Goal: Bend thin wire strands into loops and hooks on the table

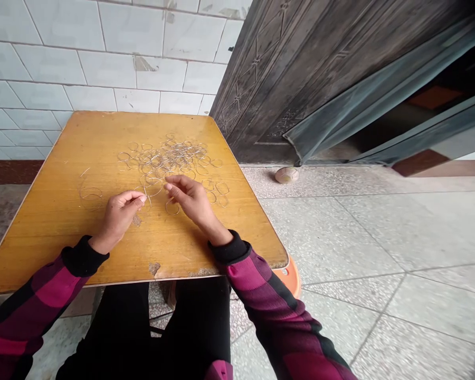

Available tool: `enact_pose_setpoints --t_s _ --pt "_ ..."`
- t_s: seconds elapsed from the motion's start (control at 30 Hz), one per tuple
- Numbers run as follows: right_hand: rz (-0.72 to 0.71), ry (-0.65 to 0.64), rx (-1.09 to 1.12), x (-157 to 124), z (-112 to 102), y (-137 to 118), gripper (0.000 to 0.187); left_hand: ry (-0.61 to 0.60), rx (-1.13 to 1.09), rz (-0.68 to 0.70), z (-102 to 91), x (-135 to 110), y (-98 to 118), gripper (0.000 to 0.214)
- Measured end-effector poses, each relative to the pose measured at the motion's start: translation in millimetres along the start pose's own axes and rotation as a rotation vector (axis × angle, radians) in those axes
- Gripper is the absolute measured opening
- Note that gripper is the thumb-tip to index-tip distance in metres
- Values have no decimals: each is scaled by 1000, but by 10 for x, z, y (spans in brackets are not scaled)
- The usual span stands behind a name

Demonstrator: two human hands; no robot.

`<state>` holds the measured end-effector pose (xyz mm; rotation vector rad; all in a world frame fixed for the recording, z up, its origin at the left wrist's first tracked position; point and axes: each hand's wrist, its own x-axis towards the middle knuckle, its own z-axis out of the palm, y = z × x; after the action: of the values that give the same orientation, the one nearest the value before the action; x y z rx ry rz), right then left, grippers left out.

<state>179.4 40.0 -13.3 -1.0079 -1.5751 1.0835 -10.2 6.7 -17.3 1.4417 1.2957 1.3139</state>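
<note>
My left hand (pixel 121 214) is closed in a pinch, thumb against forefinger, on thin wire rings (pixel 149 201) that stick out past the fingertips. Close by on the right, my right hand (pixel 190 198) has its thumb and forefinger drawn together at the edge of a wire ring (pixel 154 183); the exact contact is too fine to see well. Beyond both hands lies a loose pile of silvery wire rings (pixel 178 155) on the wooden table (pixel 83 253). Several single rings (pixel 222 188) lie right of my right hand.
A few bent wire pieces (pixel 91 194) lie on the table's left side. White wall tiles (pixel 106 74) rise behind it. To the right stand a dark carved door (pixel 269 79) and a grey curtain (pixel 340 121). A roundish object (pixel 286 174) and an orange stool (pixel 292 277) are on the floor.
</note>
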Motion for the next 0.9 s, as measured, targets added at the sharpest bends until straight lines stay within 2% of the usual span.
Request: enact_pose_setpoints --t_s 0.1,0.17,0.3,0.57,0.77,0.83,0.9 --pt "197 -165 261 -29 118 37 33 25 -46 -4 16 -1 -11 16" --pt "252 -212 348 -58 199 43 34 14 -44 -4 28 -11 -11 16" --pt "246 -184 388 -86 276 39 30 -37 -22 -22 44 -36 10 18" --pt "208 -142 336 -76 265 50 21 -74 43 -34 43 -46 20 18" --pt "204 -141 354 -71 233 55 22 -155 10 -58 7 -24 -16 18" --pt "225 -171 372 -66 212 54 23 -156 -31 -40 -48 8 -6 18" --pt "253 -226 367 -64 197 52 24 -146 -39 47 -120 51 20 23"
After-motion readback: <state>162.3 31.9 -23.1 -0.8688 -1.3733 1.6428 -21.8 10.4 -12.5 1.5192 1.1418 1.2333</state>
